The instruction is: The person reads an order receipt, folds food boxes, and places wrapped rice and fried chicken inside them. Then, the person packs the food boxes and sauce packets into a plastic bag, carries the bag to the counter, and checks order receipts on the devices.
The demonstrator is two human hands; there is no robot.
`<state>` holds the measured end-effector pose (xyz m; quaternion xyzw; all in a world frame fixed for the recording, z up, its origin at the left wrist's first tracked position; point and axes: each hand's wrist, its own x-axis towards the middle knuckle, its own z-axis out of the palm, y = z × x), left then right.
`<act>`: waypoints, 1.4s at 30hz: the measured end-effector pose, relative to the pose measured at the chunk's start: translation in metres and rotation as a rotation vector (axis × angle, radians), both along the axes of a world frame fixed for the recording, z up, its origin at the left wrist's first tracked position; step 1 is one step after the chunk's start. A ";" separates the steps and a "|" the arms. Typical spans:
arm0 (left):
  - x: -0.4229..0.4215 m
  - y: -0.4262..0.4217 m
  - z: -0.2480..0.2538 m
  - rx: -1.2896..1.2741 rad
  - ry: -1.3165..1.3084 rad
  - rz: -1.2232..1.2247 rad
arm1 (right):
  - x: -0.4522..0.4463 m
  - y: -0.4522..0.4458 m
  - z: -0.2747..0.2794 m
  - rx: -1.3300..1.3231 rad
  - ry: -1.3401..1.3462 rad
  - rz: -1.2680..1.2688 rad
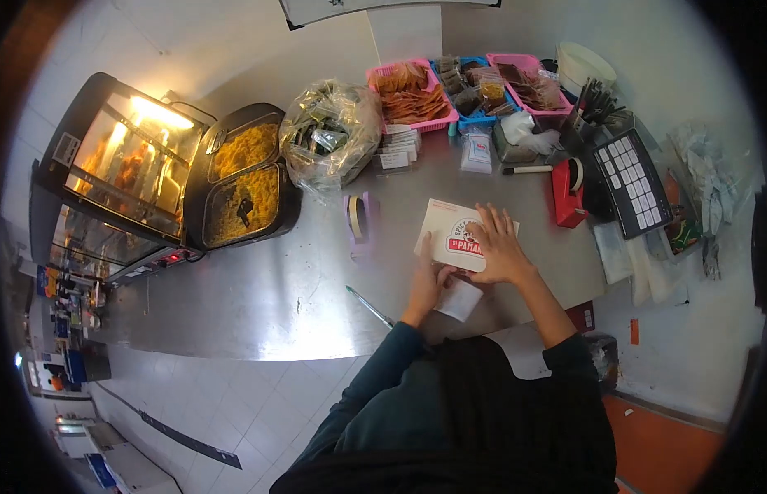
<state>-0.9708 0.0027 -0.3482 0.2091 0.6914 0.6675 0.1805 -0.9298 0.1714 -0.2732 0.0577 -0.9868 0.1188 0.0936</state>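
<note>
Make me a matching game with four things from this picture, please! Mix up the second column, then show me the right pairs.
Things:
1. box with the round logo
2. big clear bag
3. keyboard
4. tape dispenser near the keyboard

Places, colours or states:
A. red
B. touched by the left hand and the right hand
C. black with white keys
D. next to the yellow food

Right pairs: 1-B, 2-D, 3-C, 4-A

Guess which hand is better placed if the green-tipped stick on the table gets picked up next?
Probably the left hand: the green-tipped stick lies on its side, close by. The right hand is farther off, spread over the box. The left hand is at the box too, though.
</note>
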 end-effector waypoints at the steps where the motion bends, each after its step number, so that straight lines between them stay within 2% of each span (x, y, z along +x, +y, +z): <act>1: -0.001 -0.003 -0.008 -0.097 0.099 0.010 | 0.006 -0.009 0.007 0.039 0.102 0.030; 2: -0.003 -0.005 -0.017 -0.193 0.199 0.020 | 0.013 -0.016 0.009 0.080 0.206 0.061; 4: -0.008 -0.009 -0.035 -0.278 0.530 0.079 | 0.038 -0.027 -0.045 0.231 0.535 0.136; 6: -0.006 -0.018 -0.034 -0.305 0.645 0.131 | 0.073 -0.035 -0.067 0.241 0.504 0.165; 7: 0.000 -0.028 -0.023 -0.288 0.592 0.159 | 0.090 -0.035 -0.088 0.213 0.359 0.091; 9: -0.014 -0.049 -0.008 -0.323 0.713 0.320 | 0.114 -0.033 -0.109 0.075 0.166 -0.090; 10: -0.030 -0.061 -0.001 -0.379 0.884 0.456 | 0.122 -0.033 -0.113 -0.036 0.114 -0.191; 12: -0.049 -0.080 0.035 -0.615 0.753 0.710 | 0.128 -0.030 -0.121 -0.200 0.082 -0.326; 15: -0.109 -0.120 -0.008 -0.808 0.294 0.151 | 0.130 -0.021 -0.115 -0.376 0.133 -0.426; 18: -0.110 -0.119 0.016 -0.121 -0.488 0.068 | 0.134 0.007 -0.125 -0.650 -0.041 -0.497; 19: -0.105 -0.125 0.011 0.000 -0.312 0.002 | 0.137 0.016 -0.139 -0.906 -0.013 -0.530; 20: -0.091 -0.123 0.016 0.062 -0.400 0.084 | 0.136 0.016 -0.127 -1.088 0.023 -0.550; 22: -0.069 -0.122 -0.014 0.129 -0.360 0.331 | 0.138 0.020 -0.095 -1.452 0.109 -0.579; 23: -0.063 -0.121 -0.033 -0.028 -0.041 0.404 | 0.135 0.021 -0.087 -1.737 0.272 -0.494; 25: -0.056 -0.117 -0.042 -0.148 0.157 0.517 | 0.116 0.017 -0.076 -1.604 0.439 -0.421; 27: -0.062 -0.125 -0.057 -0.230 0.078 0.572 | 0.089 0.006 -0.061 -1.458 0.593 -0.360; 28: -0.063 -0.127 -0.062 -0.269 0.040 0.598 | 0.070 0.002 -0.050 -1.333 0.597 -0.424; 29: -0.061 -0.128 -0.055 -0.164 0.031 0.610 | 0.051 -0.003 -0.038 -1.209 0.599 -0.491; 30: -0.062 -0.123 -0.040 -0.111 0.087 0.618 | 0.030 -0.006 -0.025 -1.036 0.529 -0.648; 32: -0.054 -0.116 -0.004 -0.010 0.180 0.640 | 0.013 0.000 -0.033 -0.429 0.527 -0.639; 33: -0.059 -0.108 0.011 -0.041 0.195 0.520 | 0.011 -0.002 -0.029 -0.337 0.480 -0.630; 35: -0.063 -0.072 0.072 0.055 0.166 0.201 | 0.007 -0.004 -0.019 -0.157 0.378 -0.598; 36: -0.083 -0.057 0.062 -0.025 0.215 -0.010 | 0.006 -0.003 -0.018 -0.143 0.362 -0.623; 38: -0.104 -0.021 0.070 -0.112 0.150 -0.383 | 0.008 -0.002 -0.018 -0.118 0.327 -0.680; 39: -0.100 0.005 0.088 -0.117 0.037 -0.543 | 0.007 -0.001 -0.022 -0.120 0.339 -0.698; 41: -0.102 0.050 0.077 -0.325 0.098 -0.648 | 0.005 0.001 -0.033 -0.123 0.363 -0.738; 42: -0.103 0.061 0.071 -0.456 0.219 -0.665 | 0.005 0.000 -0.033 -0.122 0.354 -0.749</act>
